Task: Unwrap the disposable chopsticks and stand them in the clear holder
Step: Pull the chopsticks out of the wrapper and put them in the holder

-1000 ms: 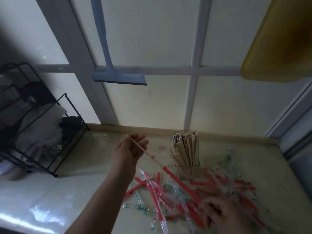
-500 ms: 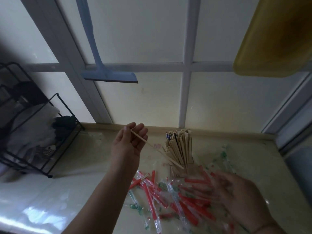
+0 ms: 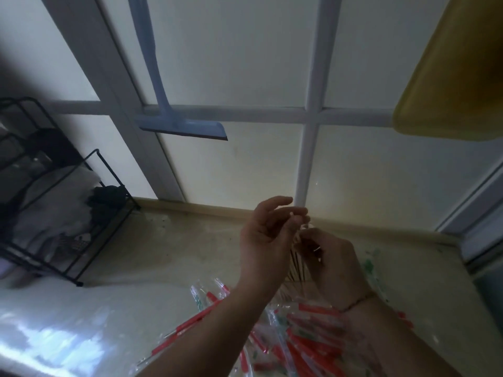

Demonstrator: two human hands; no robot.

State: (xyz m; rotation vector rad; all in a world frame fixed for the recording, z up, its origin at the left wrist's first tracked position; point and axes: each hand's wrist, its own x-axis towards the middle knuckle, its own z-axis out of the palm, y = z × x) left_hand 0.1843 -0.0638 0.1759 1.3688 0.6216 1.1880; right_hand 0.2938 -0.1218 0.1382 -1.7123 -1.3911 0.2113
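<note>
My left hand is raised over the counter and pinches the top of a bare wooden chopstick between thumb and fingertips. Just right of it, my right hand has its fingers curled round the same stick a little lower. Both hands hover over the clear holder, which they mostly hide; only the stems of the chopsticks standing in it show between my wrists. A pile of wrapped chopsticks in clear, red and green sleeves lies on the counter under my forearms.
A black wire rack holding cloths stands at the left on the counter. A blue squeegee hangs on the window above. A yellow board hangs at the top right. The counter's raised back edge runs along the window.
My right hand rose from the wrapper pile and met the left hand. The left hand carried the bare chopstick rightward, over the holder.
</note>
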